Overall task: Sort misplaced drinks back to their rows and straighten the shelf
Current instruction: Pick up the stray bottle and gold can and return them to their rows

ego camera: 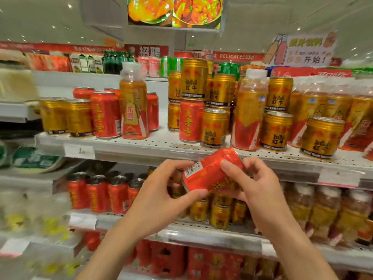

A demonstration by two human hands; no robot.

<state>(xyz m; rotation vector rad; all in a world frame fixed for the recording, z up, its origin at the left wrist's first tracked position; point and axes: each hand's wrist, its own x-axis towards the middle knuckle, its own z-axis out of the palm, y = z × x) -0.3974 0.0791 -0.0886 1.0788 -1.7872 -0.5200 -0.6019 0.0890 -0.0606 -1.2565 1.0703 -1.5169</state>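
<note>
In the head view, the person holds a red can [212,170] with both hands just below the middle of the frame, in front of the edge of the upper shelf [161,144]. The can lies tilted, its top toward the upper right and its barcode facing the camera. The left hand [161,199] grips the lower end, thumb under the can and fingers [177,164] curled over it near the barcode. The right hand [256,188] grips the upper end, its thumb across the can's front and the other fingers wrapped behind.

On the upper shelf the rows are mixed. At centre left, red cans [105,114] stand beside gold cans [66,116], with a tall bottle [134,104] in front of them. Right of centre, a lone red can [190,120] stands among stacked gold cans [194,79], and a second bottle [250,114] stands among more gold cans at right. On the lower shelf, at lower left, a tidy row of matching red cans [101,190] stands upright.

The held can looks sealed, so it is probably fairly heavy for its size and stiff while full. Its smooth painted wall may be slippery, and thin metal dents if dropped or squeezed hard. One hand wrapped around the middle of the body would likely carry it best, setting it upright on its base.
</note>
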